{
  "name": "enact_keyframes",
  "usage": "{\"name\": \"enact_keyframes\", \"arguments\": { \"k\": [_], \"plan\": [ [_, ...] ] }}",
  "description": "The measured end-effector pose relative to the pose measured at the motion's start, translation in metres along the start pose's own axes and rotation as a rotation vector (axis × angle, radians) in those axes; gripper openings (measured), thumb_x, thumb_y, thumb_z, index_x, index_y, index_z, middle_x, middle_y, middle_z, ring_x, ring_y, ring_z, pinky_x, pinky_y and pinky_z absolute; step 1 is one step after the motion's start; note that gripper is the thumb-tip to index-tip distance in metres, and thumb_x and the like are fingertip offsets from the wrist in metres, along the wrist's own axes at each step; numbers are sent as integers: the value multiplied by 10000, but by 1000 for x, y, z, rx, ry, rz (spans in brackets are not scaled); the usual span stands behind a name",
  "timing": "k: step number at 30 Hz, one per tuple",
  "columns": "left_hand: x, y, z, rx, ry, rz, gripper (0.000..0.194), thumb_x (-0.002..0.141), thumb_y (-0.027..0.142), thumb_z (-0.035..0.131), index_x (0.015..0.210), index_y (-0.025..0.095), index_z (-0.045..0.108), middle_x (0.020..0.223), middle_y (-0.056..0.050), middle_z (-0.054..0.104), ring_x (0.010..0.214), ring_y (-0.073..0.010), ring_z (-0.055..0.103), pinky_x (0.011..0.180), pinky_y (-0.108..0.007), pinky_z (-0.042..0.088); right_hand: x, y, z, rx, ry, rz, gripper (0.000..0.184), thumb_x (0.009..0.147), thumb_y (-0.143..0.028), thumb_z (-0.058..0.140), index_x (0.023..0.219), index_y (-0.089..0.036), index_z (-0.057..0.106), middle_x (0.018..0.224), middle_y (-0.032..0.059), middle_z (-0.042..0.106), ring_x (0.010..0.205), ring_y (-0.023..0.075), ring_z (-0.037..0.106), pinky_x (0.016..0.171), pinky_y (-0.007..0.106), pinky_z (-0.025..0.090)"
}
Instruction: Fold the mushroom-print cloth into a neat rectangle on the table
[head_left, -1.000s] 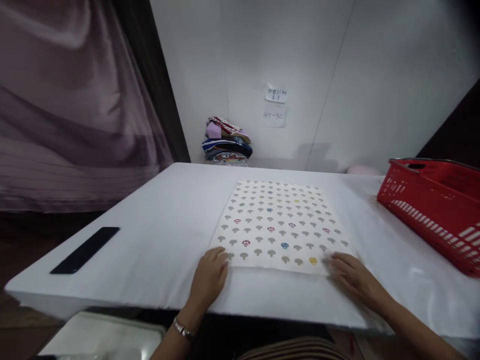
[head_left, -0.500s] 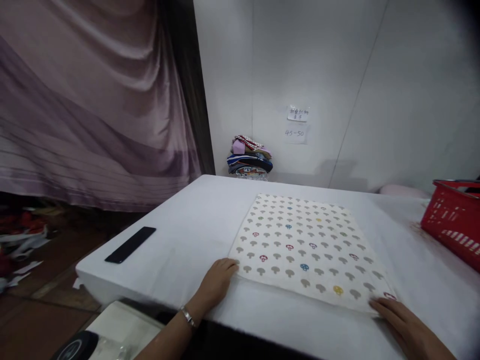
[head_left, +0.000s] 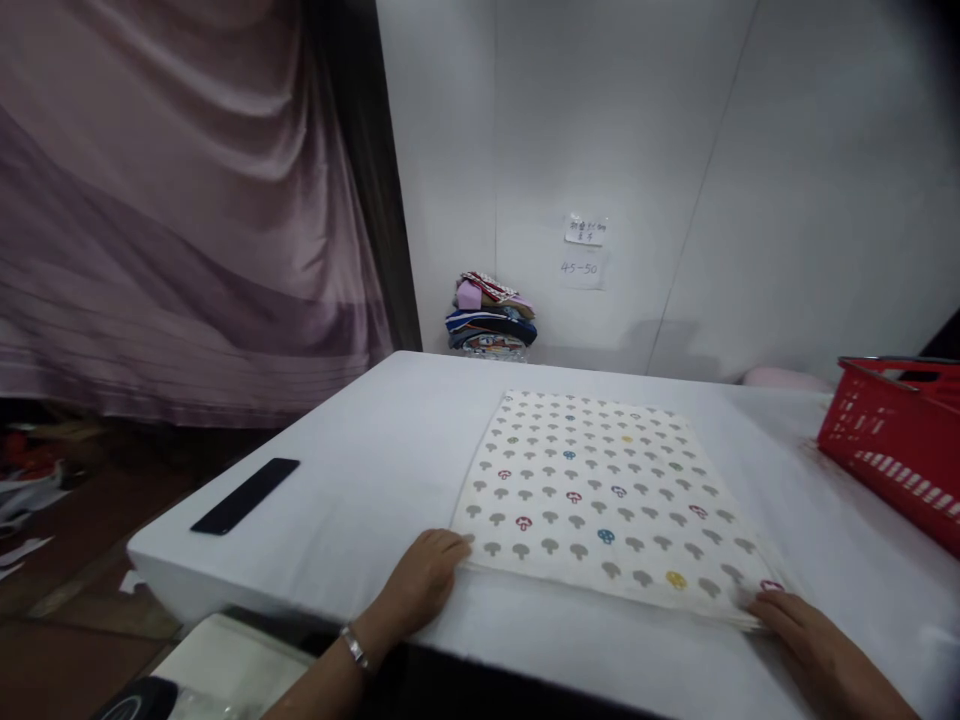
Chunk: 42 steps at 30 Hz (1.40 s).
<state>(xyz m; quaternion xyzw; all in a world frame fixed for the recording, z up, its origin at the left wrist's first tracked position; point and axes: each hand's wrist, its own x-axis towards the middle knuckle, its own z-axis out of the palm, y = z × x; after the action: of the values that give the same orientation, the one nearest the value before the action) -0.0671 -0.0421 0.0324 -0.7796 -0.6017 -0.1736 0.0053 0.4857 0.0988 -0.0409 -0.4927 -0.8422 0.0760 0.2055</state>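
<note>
A white cloth (head_left: 592,510) printed with rows of grey mushrooms, a few of them red, blue, yellow or green, lies flat on the white-covered surface (head_left: 360,470), right of its middle and close to the near edge. The left hand (head_left: 427,575) is at the cloth's near left corner, palm down, its fingers close together and the forearm slanting in from the bottom; a metal bracelet (head_left: 354,647) circles the wrist. The right hand (head_left: 814,645) touches the near right corner, fingers extended toward the left and its forearm coming from the lower right. The hands are well apart, one per corner; whether either pinches the fabric between thumb and fingers, I cannot tell.

A flat dark slab (head_left: 246,495) lies on the left part of the surface, apart from the cloth. A red basket (head_left: 892,440) with slotted sides stands at the right, cut off by the view. Beyond the far edge, a pile of folded fabrics (head_left: 491,318) sits against the pale wall (head_left: 600,120). On the wall, a lower paper (head_left: 583,270) reads "45-50" by hand; the upper paper (head_left: 586,230) bears handwritten characters too small to read surely. A pinkish-purple curtain (head_left: 187,200) hangs at the left.
</note>
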Motion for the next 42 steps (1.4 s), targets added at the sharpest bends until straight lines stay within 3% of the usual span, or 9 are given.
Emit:
{"name": "enact_keyframes", "arguments": {
  "k": [5, 10, 15, 21, 26, 29, 36, 39, 42],
  "plan": [
    [26, -2, -6, -89, 23, -159, 299, 843, 290, 473, 1098, 237, 620, 1131, -28, 658, 1049, -189, 593, 924, -345, 475, 21, -52, -15, 113, -123, 48, 422, 775, -419, 424, 1115, -367, 668, 1254, 39, 591, 1202, 291, 504, 1038, 460, 418],
    [84, -8, 20, 2, -18, -159, 490, 874, 460, 418, 1273, 195, 521, 1418, -81, 434, 1335, -245, 348, 1091, -428, 308, 75, -87, -11, 41, -190, 10, 540, 894, -495, 319, 1336, -241, 495, 1473, 35, 345, 1352, 240, 309, 1108, 411, 305],
    [98, -21, 46, 71, -142, -301, 640, 877, 521, 335, 1392, 142, 376, 1492, -110, 286, 1390, -260, 222, 1111, -467, 235, 95, -58, 13, -196, -177, 147, 596, 910, -506, 318, 1407, -184, 383, 1492, 96, 289, 1382, 283, 211, 1097, 485, 263],
    [97, -25, 47, 87, -234, -352, 631, 885, 512, 306, 1404, 156, 351, 1501, -87, 266, 1398, -244, 204, 1118, -488, 197, 91, -44, 23, -227, -198, 195, 614, 926, -541, 258, 1425, -195, 352, 1504, 84, 251, 1389, 276, 187, 1102, 480, 242],
    [142, -21, 41, 155, -144, -304, 633, 884, 554, 297, 1376, 168, 400, 1498, -95, 281, 1401, -256, 190, 1126, -490, 157, 140, -42, 26, -267, -148, 142, 594, 933, -497, 259, 1435, -187, 325, 1516, 87, 217, 1396, 260, 169, 1108, 474, 226],
    [168, -32, 48, 142, -166, -321, 672, 877, 560, 313, 1401, 141, 358, 1505, -115, 253, 1403, -262, 181, 1126, -469, 169, 169, -30, 33, -311, -144, 192, 599, 923, -488, 281, 1425, -166, 339, 1503, 105, 262, 1390, 267, 198, 1097, 482, 241],
    [165, -58, 69, 124, -183, -386, 685, 884, 566, 275, 1413, 134, 327, 1505, -121, 250, 1401, -264, 185, 1113, -492, 188, 172, 0, 48, -314, -118, 225, 601, 919, -516, 242, 1407, -190, 373, 1481, 92, 325, 1382, 265, 228, 1087, 496, 256],
    [180, -58, 68, 132, -150, -393, 655, 884, 565, 288, 1375, 145, 393, 1485, -137, 297, 1389, -286, 218, 1101, -536, 181, 186, -4, 46, -271, -129, 209, 604, 920, -524, 238, 1410, -197, 370, 1484, 99, 314, 1384, 272, 219, 1088, 500, 253],
    [219, -55, 67, 118, -120, -318, 680, 875, 591, 298, 1373, 139, 395, 1487, -138, 296, 1392, -285, 208, 1116, -504, 167, 227, -20, 47, -246, -175, 180, 650, 916, -545, 223, 1438, -168, 315, 1512, 103, 241, 1400, 266, 155, 1113, 473, 200]
  ]
}}
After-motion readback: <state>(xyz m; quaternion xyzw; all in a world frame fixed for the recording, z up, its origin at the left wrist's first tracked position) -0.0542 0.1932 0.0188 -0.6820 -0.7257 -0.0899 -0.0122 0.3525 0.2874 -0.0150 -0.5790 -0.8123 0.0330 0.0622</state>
